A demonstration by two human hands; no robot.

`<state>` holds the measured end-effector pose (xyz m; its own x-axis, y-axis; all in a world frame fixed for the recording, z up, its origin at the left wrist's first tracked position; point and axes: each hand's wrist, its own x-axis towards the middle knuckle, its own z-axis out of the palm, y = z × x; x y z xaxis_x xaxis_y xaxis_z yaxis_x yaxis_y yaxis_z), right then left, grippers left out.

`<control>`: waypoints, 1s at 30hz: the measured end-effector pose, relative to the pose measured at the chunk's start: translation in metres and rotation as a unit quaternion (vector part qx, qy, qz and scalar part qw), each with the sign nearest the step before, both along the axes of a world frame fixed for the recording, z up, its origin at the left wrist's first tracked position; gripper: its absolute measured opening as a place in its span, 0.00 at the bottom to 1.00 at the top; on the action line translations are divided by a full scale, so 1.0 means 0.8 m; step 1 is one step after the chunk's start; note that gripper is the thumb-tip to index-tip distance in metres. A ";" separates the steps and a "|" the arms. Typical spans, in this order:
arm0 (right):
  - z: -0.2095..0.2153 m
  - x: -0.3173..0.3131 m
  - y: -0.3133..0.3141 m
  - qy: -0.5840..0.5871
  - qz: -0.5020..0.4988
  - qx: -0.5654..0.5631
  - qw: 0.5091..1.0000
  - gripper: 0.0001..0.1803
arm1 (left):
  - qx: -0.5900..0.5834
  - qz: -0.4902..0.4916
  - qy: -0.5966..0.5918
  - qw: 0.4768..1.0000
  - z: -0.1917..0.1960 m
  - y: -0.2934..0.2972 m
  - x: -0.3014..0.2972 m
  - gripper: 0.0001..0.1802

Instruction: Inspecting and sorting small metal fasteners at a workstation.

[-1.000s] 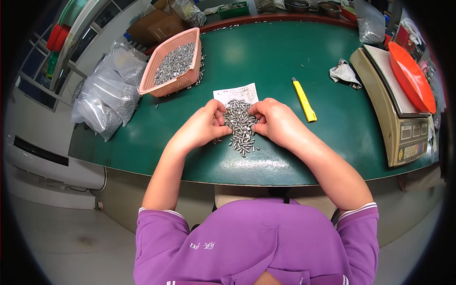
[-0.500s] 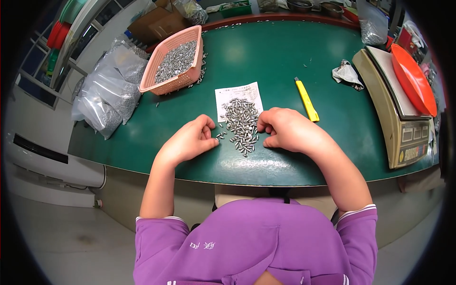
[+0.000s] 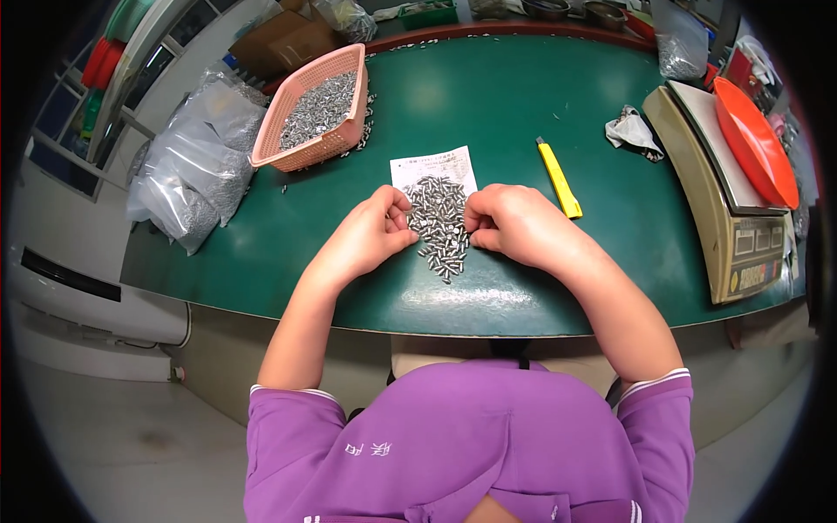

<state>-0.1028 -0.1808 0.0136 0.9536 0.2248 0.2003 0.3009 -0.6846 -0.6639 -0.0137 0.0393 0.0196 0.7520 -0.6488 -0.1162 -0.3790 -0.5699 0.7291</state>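
Note:
A heap of small silvery metal pins (image 3: 440, 228) lies on the green tabletop, its far part resting on a white printed sheet (image 3: 453, 164). My left hand (image 3: 370, 231) touches the heap's left edge, fingers curled loosely and thumb apart from them. Against the right edge rests my right hand (image 3: 516, 222), also loosely curled, with a gap between thumb and fingers. Neither hand visibly grips a pin, though the fingertips are partly hidden among them. To the right of my right hand lies a yellow utility knife (image 3: 559, 179).
A pink basket (image 3: 309, 155) full of similar pins stands at the far left, beside bulging clear bags (image 3: 193, 170). On the right is a weighing scale (image 3: 697, 187) carrying a red-orange dish (image 3: 754, 144). A crumpled white cloth (image 3: 632, 132) lies near it.
My left hand has moved right and slightly away from me, up against the heap. The loose pins at its left edge are now gathered in or hidden. My right hand stays beside the heap.

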 end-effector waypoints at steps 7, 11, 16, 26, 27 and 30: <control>0.011 -0.002 0.000 0.020 0.126 0.018 0.992 0.08 | -0.110 0.023 -0.004 0.994 0.005 -0.003 0.032 0.12; 0.001 -0.004 0.017 -0.038 0.199 0.012 0.979 0.08 | -0.210 0.029 0.073 0.975 0.020 -0.028 0.049 0.12; -0.012 -0.002 0.027 -0.081 0.219 -0.002 0.972 0.06 | -0.295 0.030 0.136 0.945 0.013 -0.051 0.061 0.12; -0.013 -0.002 0.027 -0.113 0.195 -0.012 0.974 0.04 | -0.437 0.007 0.299 0.848 -0.021 -0.043 0.062 0.09; -0.012 -0.002 0.026 -0.110 0.192 0.001 0.975 0.05 | -0.436 0.003 0.301 0.848 -0.021 -0.043 0.063 0.09; -0.009 0.000 0.020 -0.103 0.185 -0.023 0.977 0.05 | -0.462 -0.012 0.338 0.820 -0.022 -0.042 0.064 0.09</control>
<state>-0.1026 -0.1652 0.0066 0.7457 0.5593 0.3620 0.6576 -0.5309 -0.5344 0.0372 0.0055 0.0022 0.7037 -0.7088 0.0487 0.2855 0.3449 0.8942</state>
